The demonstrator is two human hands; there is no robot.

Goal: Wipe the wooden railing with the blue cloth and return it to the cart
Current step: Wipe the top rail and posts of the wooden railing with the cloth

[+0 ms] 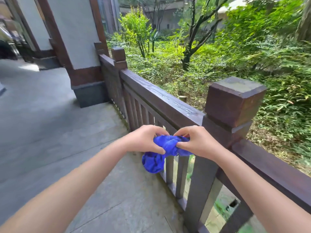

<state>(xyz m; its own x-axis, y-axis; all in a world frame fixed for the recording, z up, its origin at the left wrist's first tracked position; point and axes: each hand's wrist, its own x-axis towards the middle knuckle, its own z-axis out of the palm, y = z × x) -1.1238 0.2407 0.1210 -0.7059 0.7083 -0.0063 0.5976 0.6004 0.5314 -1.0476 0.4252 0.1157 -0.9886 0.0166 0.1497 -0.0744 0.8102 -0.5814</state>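
A bunched blue cloth hangs between both hands, just in front of the dark wooden railing. My left hand pinches its left side and my right hand pinches its right side, with a fold drooping below the left hand. The cloth sits below the top rail and does not touch it. The rail's top surface looks wet and shiny. A square post cap stands just right of my hands. No cart is clearly in view.
A grey stone floor spreads to the left. A white column with a brown base stands at the railing's far end. Green shrubs and trees fill the ground beyond the railing. Dark blurred shapes sit at the far left.
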